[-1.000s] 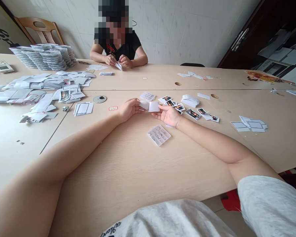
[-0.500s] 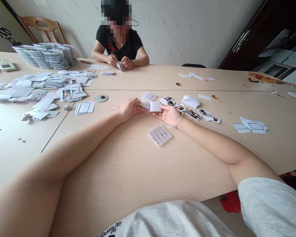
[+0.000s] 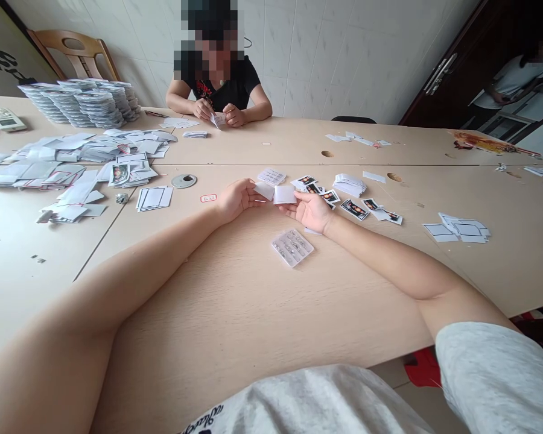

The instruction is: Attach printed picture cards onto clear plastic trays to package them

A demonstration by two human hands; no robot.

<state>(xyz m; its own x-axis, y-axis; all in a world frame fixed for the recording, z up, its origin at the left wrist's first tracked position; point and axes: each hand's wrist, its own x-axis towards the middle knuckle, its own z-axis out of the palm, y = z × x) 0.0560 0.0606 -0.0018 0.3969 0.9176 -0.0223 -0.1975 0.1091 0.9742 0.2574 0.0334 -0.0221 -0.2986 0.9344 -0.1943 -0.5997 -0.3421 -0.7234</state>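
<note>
In the head view, the person's left hand (image 3: 238, 200) and right hand (image 3: 308, 211) come together above the wooden table (image 3: 235, 313). The left fingers pinch a white paper piece (image 3: 264, 190), and the right hand, with the palm turned up, closes lightly on a second white piece (image 3: 285, 194). The two pieces touch at their edges, but it is not possible to tell if they are joined. Both seem to be held at the fingertips, maybe so the hands can keep them level and close together.

Just beyond the hands lie small photo cards (image 3: 355, 209) and a white paper stack (image 3: 349, 185), and a clear plastic tray (image 3: 292, 247) lies near the right wrist. These seem placed within easy reach. Loose papers (image 3: 72, 154) and stacked trays (image 3: 95, 102) stay farther left. Across the table, a co-worker's hands (image 3: 215, 111) hold a folded paper (image 3: 215, 120).
</note>
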